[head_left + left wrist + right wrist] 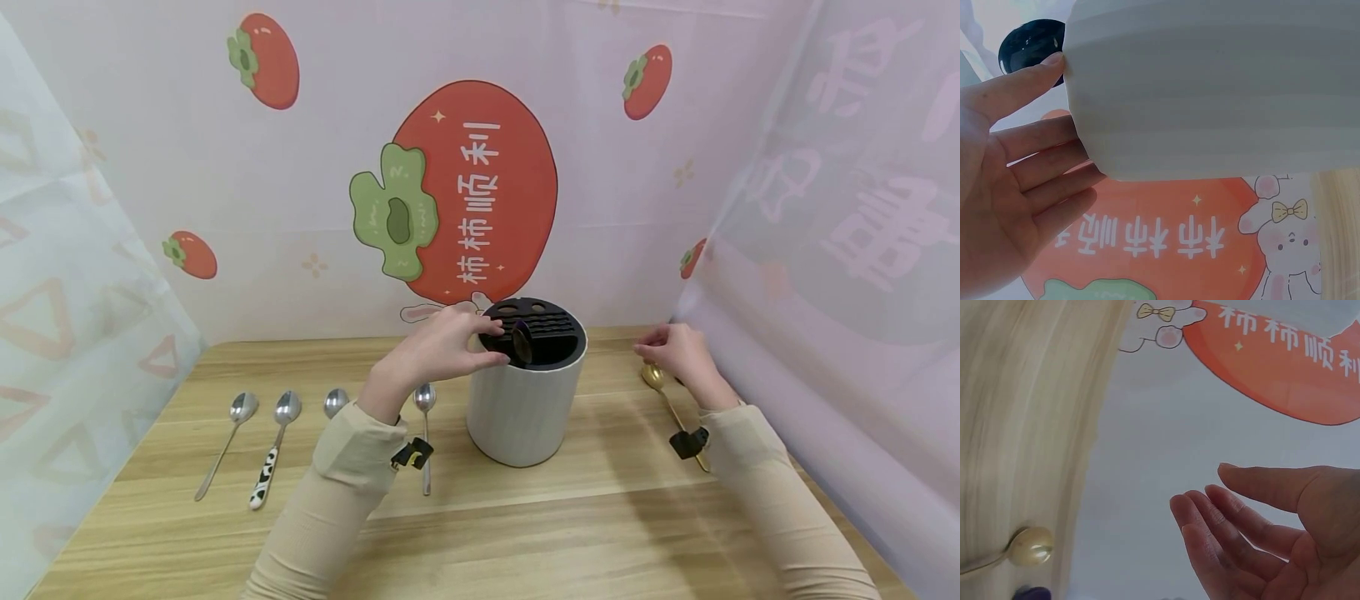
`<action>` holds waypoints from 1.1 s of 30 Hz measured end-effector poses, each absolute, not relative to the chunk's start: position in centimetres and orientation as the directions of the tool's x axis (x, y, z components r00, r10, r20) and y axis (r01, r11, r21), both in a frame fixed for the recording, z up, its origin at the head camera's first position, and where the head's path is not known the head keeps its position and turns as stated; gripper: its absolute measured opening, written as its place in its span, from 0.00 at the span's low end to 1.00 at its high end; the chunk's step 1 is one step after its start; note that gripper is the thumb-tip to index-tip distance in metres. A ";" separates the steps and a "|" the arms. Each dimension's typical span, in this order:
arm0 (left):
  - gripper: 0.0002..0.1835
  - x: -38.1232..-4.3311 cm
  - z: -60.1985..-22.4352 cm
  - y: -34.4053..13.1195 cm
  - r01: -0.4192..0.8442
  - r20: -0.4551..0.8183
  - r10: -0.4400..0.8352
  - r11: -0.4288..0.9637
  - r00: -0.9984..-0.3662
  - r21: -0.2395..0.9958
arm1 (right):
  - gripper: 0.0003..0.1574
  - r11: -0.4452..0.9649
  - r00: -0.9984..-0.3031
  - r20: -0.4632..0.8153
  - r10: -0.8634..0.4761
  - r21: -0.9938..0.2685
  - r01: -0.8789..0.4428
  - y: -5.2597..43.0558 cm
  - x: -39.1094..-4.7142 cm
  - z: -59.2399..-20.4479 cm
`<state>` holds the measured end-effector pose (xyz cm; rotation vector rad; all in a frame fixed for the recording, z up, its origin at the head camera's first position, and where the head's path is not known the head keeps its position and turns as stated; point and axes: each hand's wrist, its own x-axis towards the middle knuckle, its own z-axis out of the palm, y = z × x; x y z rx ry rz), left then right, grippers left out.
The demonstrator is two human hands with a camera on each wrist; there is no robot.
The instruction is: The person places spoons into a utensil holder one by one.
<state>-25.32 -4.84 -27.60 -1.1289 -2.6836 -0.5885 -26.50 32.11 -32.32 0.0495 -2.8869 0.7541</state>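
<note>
A white ribbed utensil holder point(517, 417) with a black slotted top stands at the middle of the table. One dark, glossy spoon point(522, 342) stands bowl up in its large opening. My left hand point(442, 346) is at the holder's left rim, thumb and forefinger spread right beside that bowl, other fingers extended in the left wrist view. My right hand point(678, 354) hovers near a gold spoon point(654, 377) on the right, its fingers loosely bent with nothing between them. Beside the gold spoon lies a dark purple object point(1032, 593), mostly hidden in the head view.
Several silver spoons lie in a row on the left, among them one with a cow-print handle point(264, 479) and one near the holder point(425, 400). My left forearm covers part of another spoon point(335, 402). A persimmon-printed cloth point(600, 183) backs the wooden table point(540, 533).
</note>
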 end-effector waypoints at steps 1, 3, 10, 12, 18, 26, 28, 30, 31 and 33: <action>0.24 -25.4 -27.6 -4.8 0.716 0.305 0.648 0.635 -0.698 0.289 | 0.18 0.873 -0.989 0.150 0.009 -0.483 -0.065 32.3 -26.5 -32.5; 0.23 -25.4 -27.7 -4.8 0.718 0.308 0.649 0.633 -0.696 0.289 | 0.18 0.870 -0.991 0.130 0.018 -0.490 -0.048 32.5 -26.5 -32.7; 0.24 -25.4 -27.7 -4.8 0.719 0.308 0.650 0.634 -0.695 0.285 | 0.19 0.873 -0.993 0.107 0.039 -0.488 -0.018 33.4 -26.7 -33.4; 0.24 -25.3 -27.7 -4.9 0.716 0.307 0.647 0.636 -0.698 0.287 | 0.19 0.865 -0.995 0.095 0.043 -0.501 -0.011 33.7 -26.7 -33.6; 0.24 -25.2 -27.6 -4.9 0.715 0.303 0.648 0.636 -0.699 0.290 | 0.18 0.837 -0.997 0.036 0.066 -0.546 0.035 34.6 -26.8 -34.7; 0.24 -25.2 -27.6 -4.8 0.714 0.299 0.648 0.637 -0.701 0.292 | 0.17 0.840 -0.997 0.037 0.068 -0.541 0.038 35.9 -26.9 -36.3; 0.24 -25.2 -27.6 -4.8 0.714 0.300 0.648 0.636 -0.700 0.293 | 0.16 0.847 -0.997 0.046 0.068 -0.531 0.034 36.2 -26.9 -36.6; 0.23 -25.2 -27.6 -4.8 0.714 0.301 0.648 0.634 -0.700 0.297 | 0.16 0.849 -0.997 0.048 0.068 -0.528 0.032 36.4 -26.8 -36.8; 0.23 -25.3 -27.6 -4.8 0.715 0.301 0.648 0.633 -0.700 0.298 | 0.16 0.851 -0.996 0.046 0.071 -0.523 0.037 36.5 -26.9 -36.9; 0.23 -25.3 -27.6 -4.8 0.714 0.302 0.647 0.632 -0.700 0.301 | 0.16 0.856 -0.996 0.038 0.081 -0.514 0.050 36.8 -26.8 -37.1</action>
